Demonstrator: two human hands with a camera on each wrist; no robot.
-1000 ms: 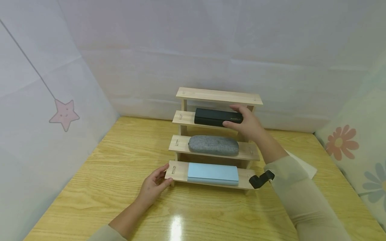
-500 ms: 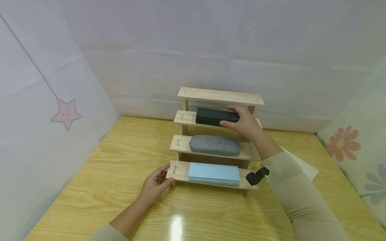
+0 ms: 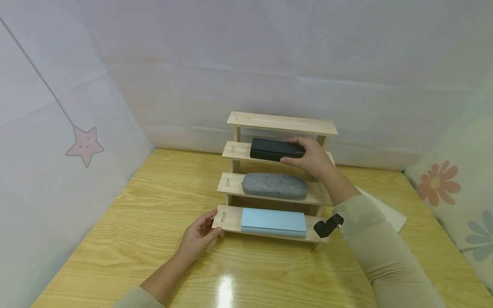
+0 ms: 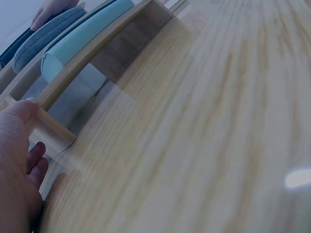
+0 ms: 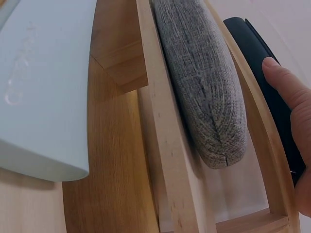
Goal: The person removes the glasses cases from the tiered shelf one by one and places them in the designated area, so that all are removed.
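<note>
the right hand (image 3: pixel 313 158) gripped the long black rectangular case (image 3: pixel 275 149) on the stepped wooden shelf (image 3: pixel 231 218); the left hand (image 3: pixel 198 237), fingers loose, touched its lowest step.

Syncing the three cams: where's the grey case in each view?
Head: grey case at centre, on the middle step of the wooden rack.
Left wrist: top left corner, above the blue case.
Right wrist: upper middle, running top to bottom.
Shared landmark: the blue case, one step below it in every view.
</note>
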